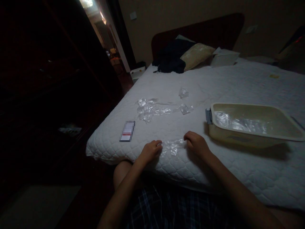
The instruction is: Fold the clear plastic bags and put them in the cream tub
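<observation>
Between my two hands a clear plastic bag (173, 147) lies stretched over the quilted white bed (162, 86). My left hand (151, 150) pinches its left end, fingers closed. At the other end, my right hand (195, 143) is closed on the bag's right edge. More crumpled clear plastic bags (146, 109) lie just beyond my hands, with smaller pieces of clear plastic (184, 108) to their right. A phone with a blurred screen (127, 131) rests to the left of my left hand.
To the right stands a cream plastic bin (247, 138) with grey handle clips and clear plastic inside. Dark clothing (175, 52), a tan pillow (196, 55) and a white box (225, 58) sit by the headboard (214, 27). The bed's left edge drops to a dark floor.
</observation>
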Tool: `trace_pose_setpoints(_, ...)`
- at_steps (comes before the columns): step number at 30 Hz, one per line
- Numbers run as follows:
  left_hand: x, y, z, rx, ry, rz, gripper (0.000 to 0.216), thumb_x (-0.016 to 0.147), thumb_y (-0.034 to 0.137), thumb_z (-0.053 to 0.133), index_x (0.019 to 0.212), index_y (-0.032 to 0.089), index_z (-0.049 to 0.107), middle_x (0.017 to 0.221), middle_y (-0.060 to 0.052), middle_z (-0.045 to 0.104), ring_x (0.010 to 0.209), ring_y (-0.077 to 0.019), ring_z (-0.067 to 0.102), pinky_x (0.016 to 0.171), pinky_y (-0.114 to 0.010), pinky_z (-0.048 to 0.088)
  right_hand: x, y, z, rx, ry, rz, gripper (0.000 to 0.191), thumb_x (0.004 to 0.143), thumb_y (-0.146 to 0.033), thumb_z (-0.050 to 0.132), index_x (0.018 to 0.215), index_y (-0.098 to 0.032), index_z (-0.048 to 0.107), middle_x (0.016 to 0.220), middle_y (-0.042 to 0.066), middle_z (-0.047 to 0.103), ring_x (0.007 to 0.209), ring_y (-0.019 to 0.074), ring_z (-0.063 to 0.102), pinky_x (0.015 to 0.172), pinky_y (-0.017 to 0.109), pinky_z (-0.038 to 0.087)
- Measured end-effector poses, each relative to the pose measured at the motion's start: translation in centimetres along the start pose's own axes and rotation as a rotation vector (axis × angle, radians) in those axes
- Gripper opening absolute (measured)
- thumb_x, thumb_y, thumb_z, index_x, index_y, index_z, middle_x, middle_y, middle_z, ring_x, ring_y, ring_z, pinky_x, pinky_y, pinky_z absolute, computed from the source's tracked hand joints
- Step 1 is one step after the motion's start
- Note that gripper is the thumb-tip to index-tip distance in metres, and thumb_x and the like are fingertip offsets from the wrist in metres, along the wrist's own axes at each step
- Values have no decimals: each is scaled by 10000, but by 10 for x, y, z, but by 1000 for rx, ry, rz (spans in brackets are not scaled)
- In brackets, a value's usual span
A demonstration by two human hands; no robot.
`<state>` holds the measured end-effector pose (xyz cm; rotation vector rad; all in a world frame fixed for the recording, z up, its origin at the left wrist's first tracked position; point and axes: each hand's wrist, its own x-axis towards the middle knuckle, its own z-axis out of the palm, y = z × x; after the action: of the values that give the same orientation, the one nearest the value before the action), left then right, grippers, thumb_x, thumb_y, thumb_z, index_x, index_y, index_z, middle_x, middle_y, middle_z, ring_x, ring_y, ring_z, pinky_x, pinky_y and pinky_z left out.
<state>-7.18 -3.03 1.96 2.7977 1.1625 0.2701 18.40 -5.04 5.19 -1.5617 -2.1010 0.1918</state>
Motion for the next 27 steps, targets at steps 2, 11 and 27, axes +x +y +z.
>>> trace_pose_setpoints(2, 2, 2, -1, 30, -10, -8, 216, 799, 156, 437, 940, 197, 595, 1166, -58, 538, 974, -180, 520, 808, -299, 447, 9, -23, 2, -125, -150, -72, 202, 696, -90, 419, 756, -162, 599, 763, 63, 607, 724, 162, 546, 654, 243, 375)
trace_pose_setpoints(11, 5, 7, -6, -24, 86, -144, 262, 795, 182, 427, 1023, 203, 554, 1172, -49, 519, 969, -156, 522, 814, -270, 435, 25, -63, 43, -254, -400, -17, 244, 791, -141, 396, 908, -155, 609, 867, 106, 656, 809, 202, 609, 661, 258, 397)
trace_pose_setpoints(27, 37, 25, -2, 90, -124, -351, 243, 804, 267, 375, 860, 168, 590, 868, -77, 596, 825, -189, 536, 719, -293, 394, 37, -42, 48, -233, -457, 280, 291, 780, -153, 389, 929, -119, 637, 921, 167, 650, 868, 236, 612, 705, 294, 426)
